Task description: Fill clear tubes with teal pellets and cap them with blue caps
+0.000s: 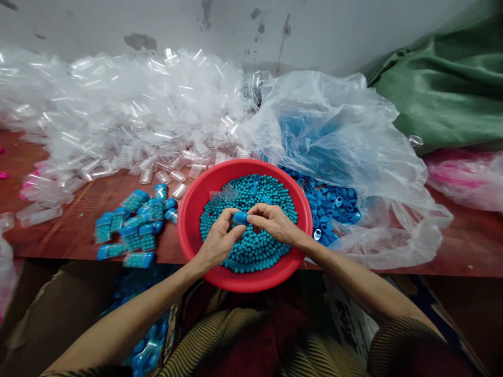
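Note:
Over a red plastic bowl filled with teal beads, my two hands meet at a small blue plastic cap. My left hand grips its left side between thumb and fingers. At the cap's right end, the fingertips of my right hand are pinched on it; whether they also hold another small part is hidden. On the beads lie small clear plastic tubes and a few loose blue pieces.
Left of the bowl, several filled blue-capped containers lie on the red-brown table. A big heap of clear tubes spreads behind. Blue caps spill from a clear plastic bag on the right. Below, a cardboard box stands left.

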Tool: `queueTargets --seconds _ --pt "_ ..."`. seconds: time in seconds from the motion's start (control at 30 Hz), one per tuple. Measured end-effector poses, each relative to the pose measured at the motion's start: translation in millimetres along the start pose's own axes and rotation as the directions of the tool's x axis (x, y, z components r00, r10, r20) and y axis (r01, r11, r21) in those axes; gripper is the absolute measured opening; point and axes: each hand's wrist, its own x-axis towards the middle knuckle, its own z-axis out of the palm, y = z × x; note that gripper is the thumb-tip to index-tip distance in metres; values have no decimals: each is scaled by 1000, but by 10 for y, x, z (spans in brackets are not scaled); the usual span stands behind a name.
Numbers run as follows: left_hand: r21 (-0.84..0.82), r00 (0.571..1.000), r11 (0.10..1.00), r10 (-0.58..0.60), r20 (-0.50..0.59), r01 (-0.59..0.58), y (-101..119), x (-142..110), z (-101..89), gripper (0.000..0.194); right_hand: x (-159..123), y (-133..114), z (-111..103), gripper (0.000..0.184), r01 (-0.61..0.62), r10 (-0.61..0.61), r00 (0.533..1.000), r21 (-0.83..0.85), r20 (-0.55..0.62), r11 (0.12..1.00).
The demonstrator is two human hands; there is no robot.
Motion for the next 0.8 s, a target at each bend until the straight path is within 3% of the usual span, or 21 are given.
queueTargets --seconds 0.13,0.27,0.47,0.57,0.63,0.7,0.8 --pt "47 1000 999 3 1 -3 9 -31 -12 31 -20 35 36 21 22 -22 1000 11 7 1000" --pt "172 1000 985 30 -5 -28 50 -61 -24 25 -32 98 45 23 71 -66 994 -52 91 996" --pt "304 997 949 72 32 -78 93 -86 -43 14 -34 139 76 21 49 -25 990 -174 136 984" --pt "378 996 922 85 22 -87 106 -109 -112 17 -10 93 103 25 96 -53 981 -231 186 968" --pt "425 993 901 117 -36 -91 142 -129 -234 24 75 37 87 28 126 -51 967 -296 248 947" --pt "470 970 878 181 -162 -86 182 -139 -445 29 238 -16 36 27 155 -48 969 -445 242 882" --pt "541 864 839 312 -396 -55 166 -113 -905 33 587 -40 -61 27 117 -68 993 -739 97 663"
